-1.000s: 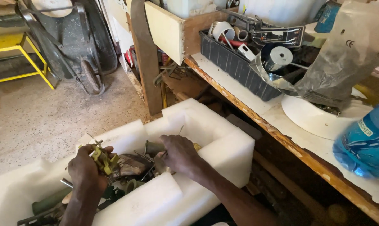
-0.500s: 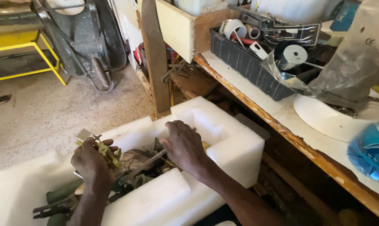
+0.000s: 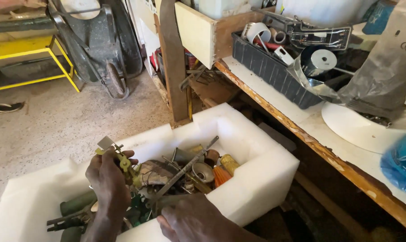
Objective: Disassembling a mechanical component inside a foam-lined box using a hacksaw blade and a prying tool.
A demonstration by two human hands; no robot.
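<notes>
My left hand [image 3: 106, 179] grips a small yellow-green metal fitting [image 3: 122, 160] with a flat tab at its top, held above a white foam box [image 3: 256, 152]. The box is full of metal parts: a long thin rod [image 3: 189, 168], a brass ring piece [image 3: 203, 171], an orange part [image 3: 221, 175], green tool handles [image 3: 77, 204]. My right hand [image 3: 189, 219] rests low on the box's near wall, fingers curled at the edge of the parts, with nothing clearly in its grasp.
A wooden workbench [image 3: 310, 139] runs along the right, with a dark tray of tape rolls [image 3: 274, 71], a white round plate [image 3: 364, 130], a grey plastic bag [image 3: 382, 76] and a blue bag [image 3: 402, 163]. A wheelbarrow [image 3: 99, 45] and yellow frame [image 3: 28, 62] stand on the concrete floor behind.
My right hand has drawn back out of the box toward me, uncovering the parts inside. My left hand still holds the yellow-green fitting and has lifted it slightly.
</notes>
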